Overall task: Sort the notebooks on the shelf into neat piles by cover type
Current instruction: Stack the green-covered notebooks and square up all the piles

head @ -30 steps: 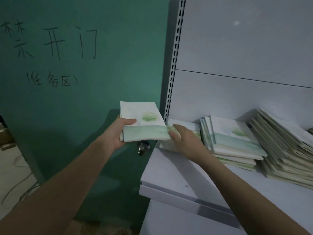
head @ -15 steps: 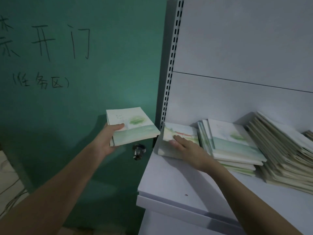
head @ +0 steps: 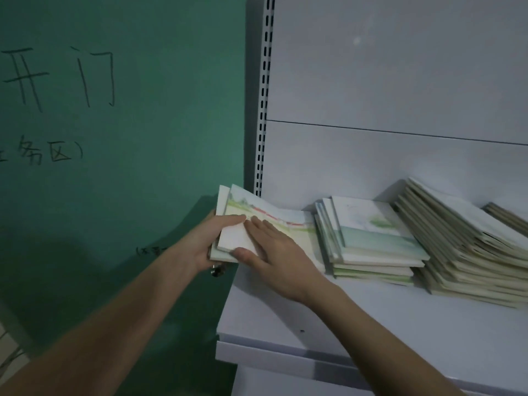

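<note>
My left hand [head: 207, 242] grips a small stack of green-cover notebooks [head: 220, 255] just off the left end of the white shelf [head: 371, 324]. Its thumb lies on top of a landscape-cover notebook [head: 274, 217] with a red streak. That notebook lies tilted, left end raised over the stack and right end by the shelf. My right hand [head: 281, 260] lies flat on this cover with straight fingers and the thumb at its front edge. A pile of green-cover notebooks [head: 371, 238] sits to the right of it.
A tall slanting pile of notebooks [head: 463, 252] leans further right, with another pile [head: 508, 215] at the frame's edge. A perforated upright [head: 261, 110] bounds the shelf's left side. Beside it stands a green door [head: 128, 167] with a knob [head: 217, 271] under my left hand.
My left hand brought its stack right to the shelf's end. My right hand slid the landscape notebook left, and it now sits on top of that stack under the left thumb.
</note>
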